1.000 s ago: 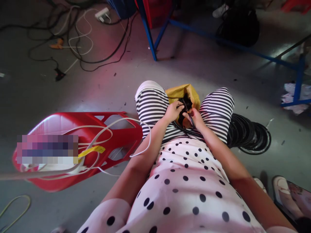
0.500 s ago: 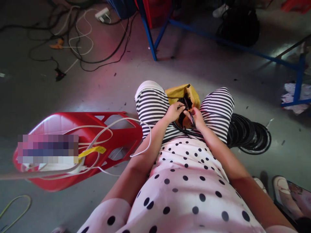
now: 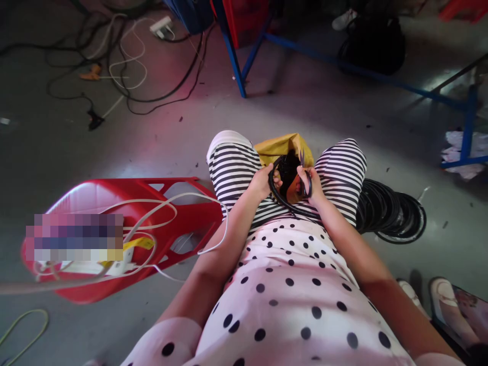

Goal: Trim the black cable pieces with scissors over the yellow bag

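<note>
I sit with my knees in striped trousers, and a yellow bag (image 3: 280,145) stands open between them. My left hand (image 3: 263,181) is closed round a loop of black cable (image 3: 284,203) at its left side. My right hand (image 3: 310,184) grips the same cable at the right side, above the bag's mouth. The cable curves down across my lap between the two hands. Dark contents fill the bag's opening.
A large coil of black cable (image 3: 392,211) lies on the floor by my right knee. A red plastic stool (image 3: 152,213) with white cords over it lies to my left. Blue metal frame legs (image 3: 238,66) and tangled wires (image 3: 125,56) are ahead. Another person's shoes (image 3: 442,300) show at the lower right.
My hands have drawn apart and lifted a little, so the black cable now forms a wider loop between them over the bag.
</note>
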`<state>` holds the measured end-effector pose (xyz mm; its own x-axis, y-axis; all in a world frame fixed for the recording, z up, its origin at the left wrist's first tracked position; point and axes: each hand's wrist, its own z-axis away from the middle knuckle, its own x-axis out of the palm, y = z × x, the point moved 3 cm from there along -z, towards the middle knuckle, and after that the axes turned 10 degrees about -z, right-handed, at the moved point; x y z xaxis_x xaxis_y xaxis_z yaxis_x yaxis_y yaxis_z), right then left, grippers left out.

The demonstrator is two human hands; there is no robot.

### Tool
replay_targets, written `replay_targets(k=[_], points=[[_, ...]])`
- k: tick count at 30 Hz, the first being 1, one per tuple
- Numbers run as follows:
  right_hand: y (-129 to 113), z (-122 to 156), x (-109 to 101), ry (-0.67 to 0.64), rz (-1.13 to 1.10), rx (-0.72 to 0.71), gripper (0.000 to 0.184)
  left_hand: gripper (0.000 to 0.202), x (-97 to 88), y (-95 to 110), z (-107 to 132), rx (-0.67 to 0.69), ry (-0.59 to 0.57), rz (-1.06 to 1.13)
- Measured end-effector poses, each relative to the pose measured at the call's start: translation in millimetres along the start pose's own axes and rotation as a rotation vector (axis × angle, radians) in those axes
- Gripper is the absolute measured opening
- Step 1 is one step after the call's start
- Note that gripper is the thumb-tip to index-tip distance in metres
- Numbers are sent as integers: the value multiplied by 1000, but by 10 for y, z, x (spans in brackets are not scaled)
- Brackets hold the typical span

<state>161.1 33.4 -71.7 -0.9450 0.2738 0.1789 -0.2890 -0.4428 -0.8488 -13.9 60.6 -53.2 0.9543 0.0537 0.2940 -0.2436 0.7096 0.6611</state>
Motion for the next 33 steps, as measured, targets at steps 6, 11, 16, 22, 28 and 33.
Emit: replay_targets(k=[6, 11, 16, 22, 28, 33], points=[[-82, -6, -13, -27, 15, 6, 74, 16, 103, -55, 152, -44, 172, 142], [-287, 64, 8, -67, 26, 36, 71, 19, 73, 142, 87, 135, 230, 77], [-392, 177, 92, -77, 23, 52, 73, 20, 14, 253, -96, 330, 286, -95], [-95, 97, 55, -54, -6, 83, 79, 15, 126, 61, -123, 278, 4, -283], [-3, -4, -3, -104, 75, -1, 73, 6, 140, 65, -94, 226, 62, -200], [-10, 29, 30, -171, 179, -102, 70, 5, 187, 57, -87, 290, 33, -238]])
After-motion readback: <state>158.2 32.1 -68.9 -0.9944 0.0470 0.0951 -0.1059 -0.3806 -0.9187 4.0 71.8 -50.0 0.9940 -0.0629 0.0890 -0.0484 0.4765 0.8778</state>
